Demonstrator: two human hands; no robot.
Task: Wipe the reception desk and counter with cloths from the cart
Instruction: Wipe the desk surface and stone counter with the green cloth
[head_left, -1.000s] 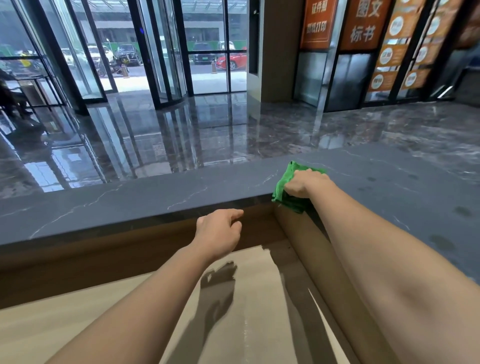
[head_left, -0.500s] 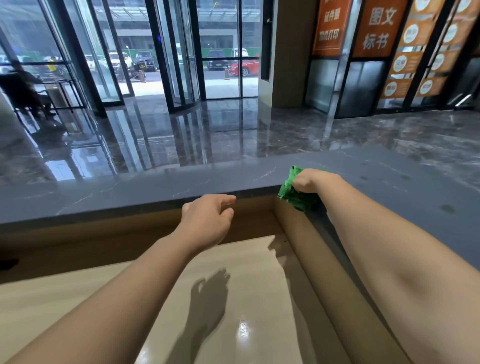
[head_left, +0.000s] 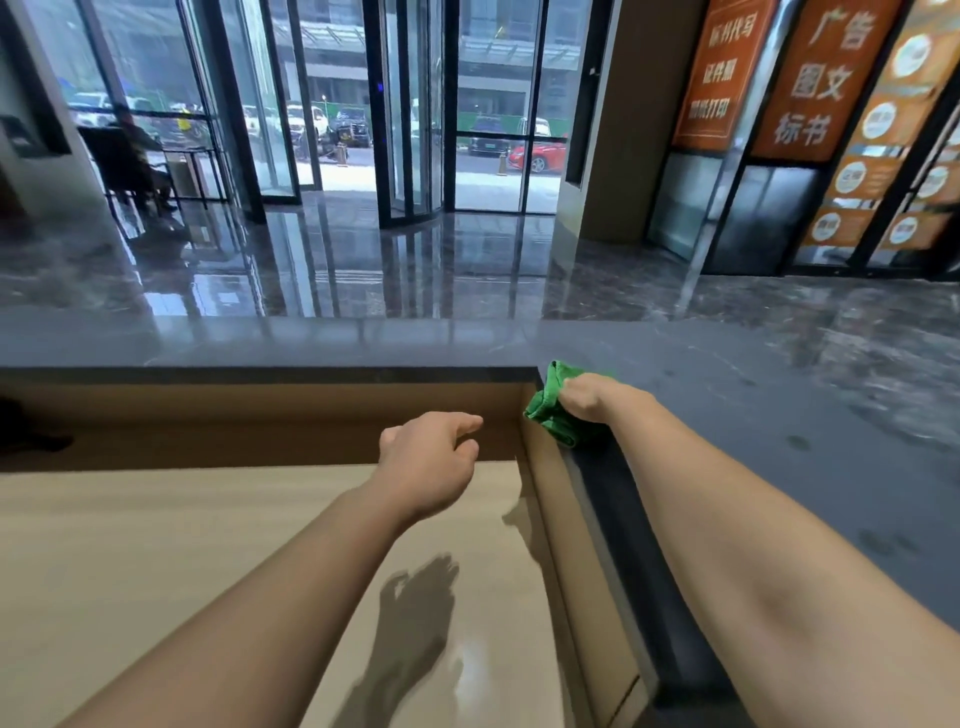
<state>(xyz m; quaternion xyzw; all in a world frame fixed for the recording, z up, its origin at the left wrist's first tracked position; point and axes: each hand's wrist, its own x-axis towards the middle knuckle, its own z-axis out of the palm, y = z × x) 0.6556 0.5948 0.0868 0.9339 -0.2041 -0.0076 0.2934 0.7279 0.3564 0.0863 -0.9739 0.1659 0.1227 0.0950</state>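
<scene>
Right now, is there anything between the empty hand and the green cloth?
Only the counter's brown inner wall, seen in the head view. Nothing else lies between the left hand and the green cloth.

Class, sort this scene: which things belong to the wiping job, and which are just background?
Job: green cloth, held by the right hand at the inner corner of the dark stone counter; pale desk surface; left hand, holding nothing.
Background: orange signs; glass revolving door; red car outside; glossy lobby floor.

The wide orange banner (head_left: 826, 78) reads 广告, 图文, 标书; the narrower banner (head_left: 719, 73) perhaps 证件照, 打印.
</scene>
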